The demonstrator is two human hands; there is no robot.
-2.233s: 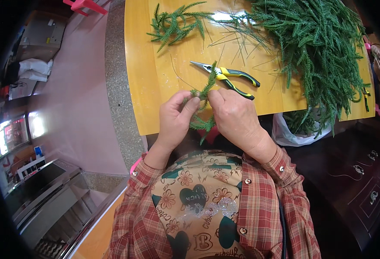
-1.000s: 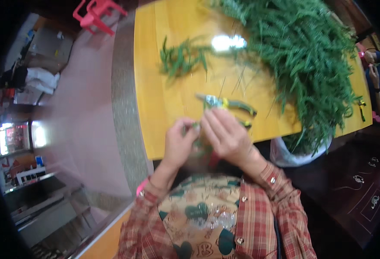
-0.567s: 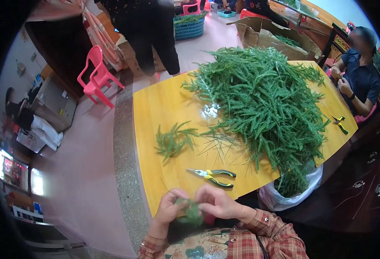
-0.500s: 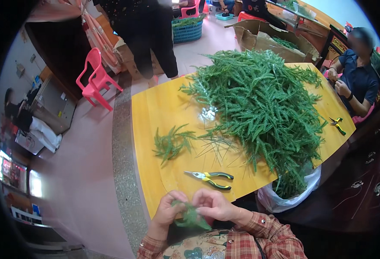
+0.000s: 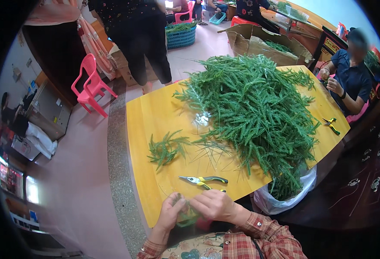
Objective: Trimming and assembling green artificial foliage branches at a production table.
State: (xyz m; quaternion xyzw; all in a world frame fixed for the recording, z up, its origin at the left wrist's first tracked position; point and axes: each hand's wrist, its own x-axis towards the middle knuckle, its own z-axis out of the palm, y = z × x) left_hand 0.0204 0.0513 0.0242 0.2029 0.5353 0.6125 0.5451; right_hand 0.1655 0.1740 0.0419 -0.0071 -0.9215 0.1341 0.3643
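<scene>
Close to my body, at the near edge of the yellow table [image 5: 146,185], my left hand [image 5: 171,212] pinches a green artificial sprig [image 5: 187,220]. A thin stem seems to stick up past its fingers. My right hand [image 5: 216,204] is closed beside it with the knuckles up, its fingertips at the same sprig and partly hidden. Just beyond my hands lie long-nose pliers [image 5: 195,179] with yellow and black handles, one handle partly covered by my right hand. A small finished-looking ring of green sprigs [image 5: 166,149] lies farther left, with loose thin wire stems [image 5: 213,153] to its right.
A big heap of green sprigs [image 5: 259,103] covers the table's middle, spilling toward a white plastic bag [image 5: 267,200]. Other pliers [image 5: 331,126] lie at the right edge. A co-worker [image 5: 349,77] sits there. Another person [image 5: 134,39] stands beyond, near a pink chair [image 5: 90,86].
My right hand has turned knuckles up and moved slightly right, now covering part of the pliers. The sprig sits lower between my hands. The whole view has shifted slightly.
</scene>
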